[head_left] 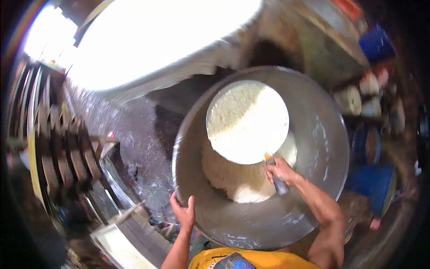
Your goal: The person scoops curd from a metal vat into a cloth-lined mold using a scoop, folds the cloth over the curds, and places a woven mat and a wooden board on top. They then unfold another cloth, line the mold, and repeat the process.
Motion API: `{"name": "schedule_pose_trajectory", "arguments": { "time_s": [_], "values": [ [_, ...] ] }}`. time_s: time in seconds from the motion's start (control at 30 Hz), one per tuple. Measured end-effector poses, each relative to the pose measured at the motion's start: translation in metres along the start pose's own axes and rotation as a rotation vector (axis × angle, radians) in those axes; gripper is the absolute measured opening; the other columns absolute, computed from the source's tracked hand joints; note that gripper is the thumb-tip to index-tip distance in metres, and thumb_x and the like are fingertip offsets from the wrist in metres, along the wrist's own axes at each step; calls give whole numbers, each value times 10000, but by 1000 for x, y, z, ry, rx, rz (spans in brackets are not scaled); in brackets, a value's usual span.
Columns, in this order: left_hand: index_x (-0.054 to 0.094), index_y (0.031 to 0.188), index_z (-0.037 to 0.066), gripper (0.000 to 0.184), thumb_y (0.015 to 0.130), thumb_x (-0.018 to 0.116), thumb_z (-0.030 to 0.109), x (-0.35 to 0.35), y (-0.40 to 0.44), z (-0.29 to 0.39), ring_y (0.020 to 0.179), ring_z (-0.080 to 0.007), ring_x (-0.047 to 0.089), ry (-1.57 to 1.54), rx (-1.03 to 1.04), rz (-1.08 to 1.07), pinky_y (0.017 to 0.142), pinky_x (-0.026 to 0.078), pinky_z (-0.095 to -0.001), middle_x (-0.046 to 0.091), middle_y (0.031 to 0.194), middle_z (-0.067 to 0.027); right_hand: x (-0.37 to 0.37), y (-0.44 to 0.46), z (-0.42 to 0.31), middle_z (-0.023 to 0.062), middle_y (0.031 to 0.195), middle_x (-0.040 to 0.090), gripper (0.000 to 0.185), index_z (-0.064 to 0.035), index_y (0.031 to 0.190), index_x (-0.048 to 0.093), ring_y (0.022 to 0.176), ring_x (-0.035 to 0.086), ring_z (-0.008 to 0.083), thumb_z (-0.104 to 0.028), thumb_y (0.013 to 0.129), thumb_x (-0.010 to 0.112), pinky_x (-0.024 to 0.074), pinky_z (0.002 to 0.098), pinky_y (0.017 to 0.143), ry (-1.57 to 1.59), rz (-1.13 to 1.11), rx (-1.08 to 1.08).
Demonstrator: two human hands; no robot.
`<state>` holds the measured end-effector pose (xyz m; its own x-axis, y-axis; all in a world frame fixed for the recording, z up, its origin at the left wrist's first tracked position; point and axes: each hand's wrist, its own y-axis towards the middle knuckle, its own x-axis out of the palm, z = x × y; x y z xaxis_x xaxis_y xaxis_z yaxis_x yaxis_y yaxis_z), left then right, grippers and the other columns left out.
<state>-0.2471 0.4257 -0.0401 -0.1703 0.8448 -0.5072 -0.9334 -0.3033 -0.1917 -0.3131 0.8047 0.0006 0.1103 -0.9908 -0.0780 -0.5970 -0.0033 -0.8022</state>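
Observation:
My right hand [281,172] is closed around the grey handle of a large round pan [280,139]. Pale, whitish contents reach close to its edge, half in bright light and half in shadow. The pan is over the inside of a wide metal vat [313,179]. Below it in the vat is more of the pale stuff [251,195], partly hidden by the pan; whether it is liquid or loose I cannot tell. At the vat's near left side, my left hand [183,213] grips the rim, thumb apart from the fingers.
Beyond the vat is a large, glaring white surface [156,40]. Slatted wooden pieces [58,148] stand at the left, above a pale-topped board [121,246]. To the right are a blue container [376,44], a blue object [369,184] and several pale items. Dark, wet-looking ground [134,121] lies left of the vat.

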Motion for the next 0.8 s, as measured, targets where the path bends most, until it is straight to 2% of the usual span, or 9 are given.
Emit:
{"name": "schedule_pose_trajectory", "arguments": {
  "time_s": [0.1, 0.37, 0.47, 0.53, 0.6, 0.63, 0.67, 0.7, 0.8],
  "values": [
    [397, 1280, 18, 511, 845, 656, 85, -15, -4, -28, 1063, -167, 506, -605, -230, 40, 879, 447, -291, 470, 1200, -109, 51, -64, -47, 62, 564, 541, 86, -23, 806, 503, 473, 553, 150, -82, 861, 533, 474, 296, 452, -196, -190, 28],
    [397, 1284, -12, 616, 780, 734, 100, -213, -97, -185, 988, -177, 567, -676, -358, 361, 841, 492, -309, 515, 1209, -127, 338, -206, -97, 52, 590, 507, 75, -24, 787, 496, 500, 513, 146, -43, 840, 545, 455, 301, 506, -555, -278, 215],
    [382, 1297, -9, 612, 795, 719, 83, -270, -161, -256, 1011, -183, 559, -1054, -650, 610, 882, 477, -325, 518, 1189, -115, 436, -237, -61, 43, 605, 494, 83, -42, 845, 498, 519, 512, 146, -78, 869, 569, 446, 307, 501, -570, -382, 264],
    [360, 1334, 20, 663, 800, 729, 154, -307, -189, -318, 1096, -227, 514, -1575, -766, 852, 939, 441, -352, 472, 1225, -121, 525, -217, -23, 28, 610, 499, 108, -46, 842, 504, 512, 508, 141, -111, 887, 578, 442, 305, 494, -653, -606, 215],
    [338, 1371, 50, 715, 805, 738, 224, -295, -224, -343, 1180, -270, 468, -2117, -771, 1061, 997, 406, -380, 425, 1261, -126, 570, -206, 22, 26, 606, 498, 119, -41, 858, 519, 502, 502, 130, -131, 884, 591, 433, 272, 486, -780, -735, 122],
    [297, 1411, 80, 760, 821, 709, 326, -299, -232, -353, 1241, -317, 420, -2145, -642, 1104, 1026, 386, -407, 359, 1347, -155, 607, -205, 47, 26, 607, 494, 112, -32, 865, 520, 499, 498, 128, -125, 885, 580, 427, 266, 483, -779, -772, 133],
    [353, 1399, 108, 693, 842, 663, 382, -302, -244, -374, 1252, -317, 413, -2513, -662, 956, 1034, 371, -443, 379, 1379, -134, 641, -200, 72, 22, 603, 489, 107, -28, 855, 514, 498, 496, 122, -116, 884, 567, 418, 260, 479, -745, -862, 163],
    [419, 1346, 105, 616, 851, 645, 393, -290, -248, -381, 1221, -303, 444, -2166, -529, 1098, 1019, 383, -456, 438, 1345, -114, 673, -200, 92, 21, 600, 484, 110, -26, 848, 504, 496, 495, 121, -113, 885, 560, 417, 260, 480, -753, -931, 200],
    [536, 1165, 80, 419, 885, 575, 390, -223, -257, -432, 1084, -246, 536, -1737, -445, 1160, 971, 413, -448, 577, 1127, -83, 745, -190, 155, 25, 599, 502, 108, -30, 816, 518, 488, 501, 117, -116, 871, 554, 421, 257, 475, -734, -1132, 235]
  ]
}}
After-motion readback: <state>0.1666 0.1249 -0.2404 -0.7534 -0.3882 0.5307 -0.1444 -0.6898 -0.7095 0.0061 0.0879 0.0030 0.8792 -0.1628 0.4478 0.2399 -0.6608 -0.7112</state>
